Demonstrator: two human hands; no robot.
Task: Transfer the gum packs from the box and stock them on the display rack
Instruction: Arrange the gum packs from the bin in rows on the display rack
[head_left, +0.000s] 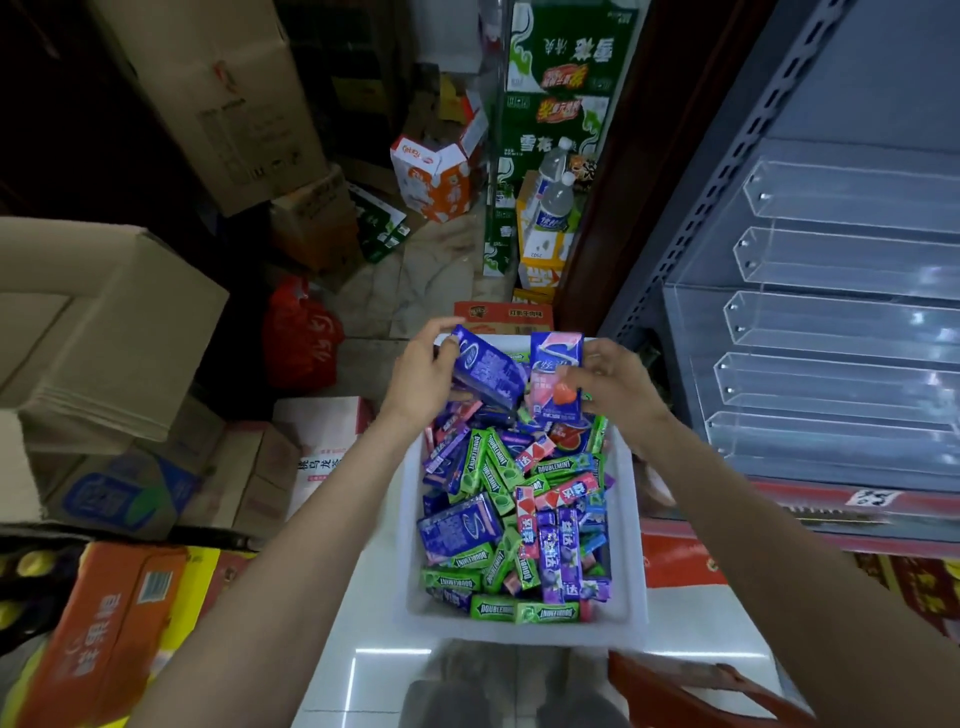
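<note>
While both hands are working at the far end of the white bin (631, 525), each is lifting out one carton of gum. The left hand (423, 376) is curling its fingers and thumb round a blue-purple gum carton (488, 371), tilting it clear of the heap. The right hand (610, 379) is pinching a pink-and-blue gum carton (556, 379) by its side, holding it nearly upright. Raising both cartons above the heap is probably meant to free them from the loose packs beneath before they are carried to the right.

Loose gum packs (511, 525), green, purple, blue and pink, are lying jumbled through the rest of the bin, so most of the stock is not yet transferred. The display rack (841, 322) is standing just right of the bin, its clear acrylic dividers forming channels in which no packs are showing.

The bin is resting on a glossy white surface (363, 623). Cardboard cartons (104, 332) are stacked to the left, and green beverage cases (561, 67), water bottles and a red plastic bag (301, 332) are crowding the tiled floor beyond.
</note>
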